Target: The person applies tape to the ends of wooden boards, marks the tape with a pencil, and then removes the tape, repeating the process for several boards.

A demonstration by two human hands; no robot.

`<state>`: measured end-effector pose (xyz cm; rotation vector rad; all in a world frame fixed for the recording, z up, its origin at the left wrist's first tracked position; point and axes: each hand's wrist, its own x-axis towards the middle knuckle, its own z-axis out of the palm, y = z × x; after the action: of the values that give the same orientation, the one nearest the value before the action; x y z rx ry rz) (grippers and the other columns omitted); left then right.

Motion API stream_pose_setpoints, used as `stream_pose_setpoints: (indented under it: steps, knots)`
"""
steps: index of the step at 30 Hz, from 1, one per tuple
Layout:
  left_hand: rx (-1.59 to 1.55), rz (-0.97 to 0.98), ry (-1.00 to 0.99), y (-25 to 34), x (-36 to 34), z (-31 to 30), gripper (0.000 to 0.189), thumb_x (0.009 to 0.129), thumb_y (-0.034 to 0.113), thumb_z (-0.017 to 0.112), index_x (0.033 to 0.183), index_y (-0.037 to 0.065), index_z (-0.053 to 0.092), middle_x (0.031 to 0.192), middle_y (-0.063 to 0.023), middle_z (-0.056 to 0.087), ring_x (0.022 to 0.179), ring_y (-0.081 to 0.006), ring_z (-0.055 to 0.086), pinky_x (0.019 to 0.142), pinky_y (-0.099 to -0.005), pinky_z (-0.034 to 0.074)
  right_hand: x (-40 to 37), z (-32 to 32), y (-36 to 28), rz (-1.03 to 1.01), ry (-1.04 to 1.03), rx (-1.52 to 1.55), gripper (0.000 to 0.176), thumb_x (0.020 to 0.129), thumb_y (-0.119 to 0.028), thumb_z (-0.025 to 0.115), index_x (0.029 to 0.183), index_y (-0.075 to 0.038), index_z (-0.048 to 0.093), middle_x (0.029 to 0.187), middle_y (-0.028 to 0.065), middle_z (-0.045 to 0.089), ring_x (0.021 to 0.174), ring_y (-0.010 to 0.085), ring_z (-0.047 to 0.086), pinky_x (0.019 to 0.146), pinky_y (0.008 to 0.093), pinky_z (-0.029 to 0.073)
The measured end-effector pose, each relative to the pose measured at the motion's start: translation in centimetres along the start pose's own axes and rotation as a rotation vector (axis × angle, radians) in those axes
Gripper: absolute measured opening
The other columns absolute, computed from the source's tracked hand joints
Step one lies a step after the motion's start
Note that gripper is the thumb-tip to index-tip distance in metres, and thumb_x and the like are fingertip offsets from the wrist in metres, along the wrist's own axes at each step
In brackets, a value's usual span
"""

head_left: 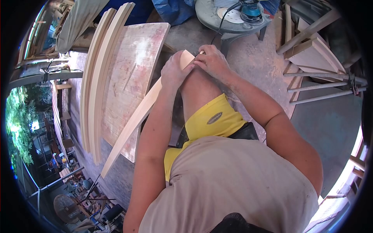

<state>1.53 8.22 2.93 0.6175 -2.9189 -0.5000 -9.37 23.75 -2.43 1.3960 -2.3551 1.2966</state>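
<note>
A long, pale, gently curved wooden strip (134, 118) runs from the lower left up to my raised knee. My left hand (173, 72) wraps around it near its upper end, which shows as a broad bare face between my two hands. Right beside that end, my right hand (211, 61) is closed with bent fingers, its thumb pointing toward the left hand. A small pale edge (202, 53) peeks out between its fingers; I cannot tell what it is.
A worn board (130, 70) stands to the left, with several curved wooden strips (101, 73) along it. A blue sander (251, 14) with a cord rests on a grey plastic stool (208, 13) ahead. Metal bars (320, 86) and wooden pieces (324, 54) are at the right.
</note>
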Motion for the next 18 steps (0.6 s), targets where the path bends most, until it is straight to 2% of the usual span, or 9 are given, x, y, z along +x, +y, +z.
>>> stream_pose_setpoints:
  steps: [18]
  knots:
    - [0.005, -0.007, 0.016, 0.14, 0.13, 0.25, 0.068, 0.078, 0.042, 0.078, 0.134, 0.014, 0.053, 0.127, -0.0134, 0.063, 0.119, -0.0323, 0.059, 0.098, -0.0443, 0.049, -0.14, 0.43, 0.13, 0.043, 0.005, 0.036, 0.014, 0.080, -0.026, 0.076, 0.086, -0.014, 0.074, 0.106, 0.0049, 0.059, 0.106, 0.0269, 0.057, 0.090, 0.0405, 0.050]
